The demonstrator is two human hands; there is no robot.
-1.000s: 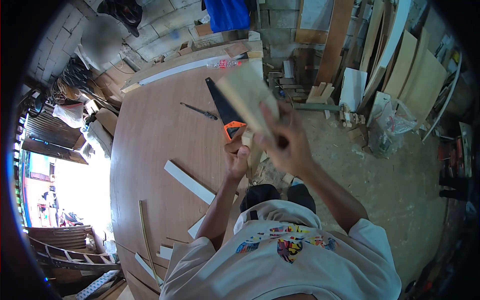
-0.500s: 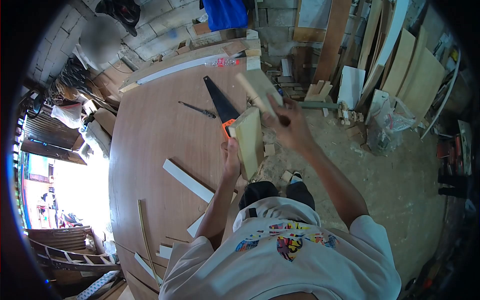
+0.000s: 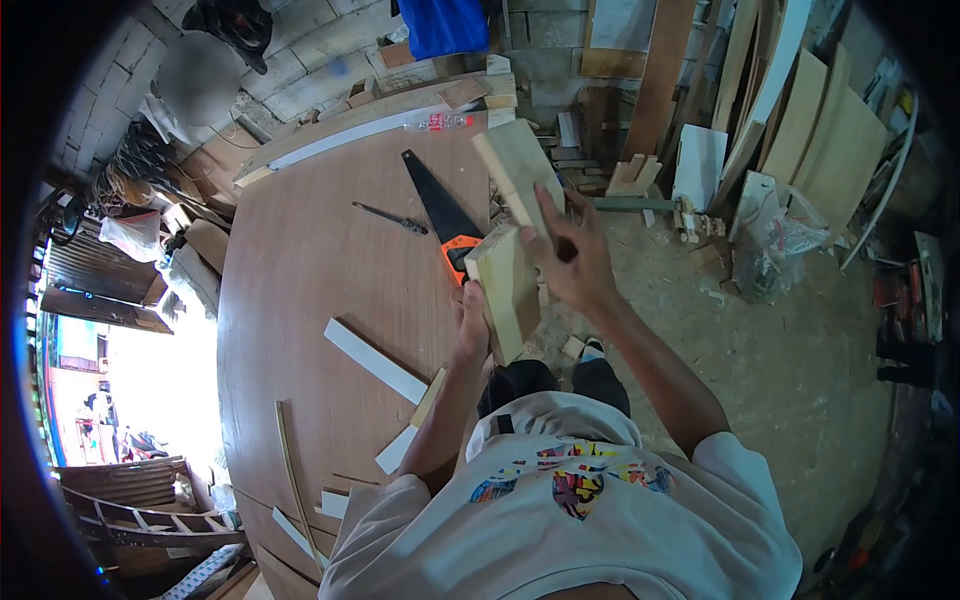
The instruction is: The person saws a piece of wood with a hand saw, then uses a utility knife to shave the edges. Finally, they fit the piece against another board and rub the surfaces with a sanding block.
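Note:
My left hand (image 3: 474,318) grips a pale wooden block (image 3: 508,290) by its lower left side, over the table's right edge. A second pale board (image 3: 515,165) is held in my right hand (image 3: 575,245), above and slightly right of the first, its lower end close to the block's top. Whether the two pieces touch is not clear. Behind the block, on the brown table (image 3: 310,260), lies a handsaw (image 3: 437,205) with an orange and black handle. A thin dark tool (image 3: 390,217) rests left of the saw.
White strips (image 3: 375,360) and a thin wooden stick (image 3: 290,480) lie on the table. A plastic bottle (image 3: 438,122) is at its far edge. Boards (image 3: 815,140) lean on the right, near a clear plastic bag (image 3: 780,240). Wood scraps litter the floor (image 3: 690,350).
The right-hand board has turned to show more of its broad face. The left-hand block has shifted slightly right and down, its face turned more towards the camera.

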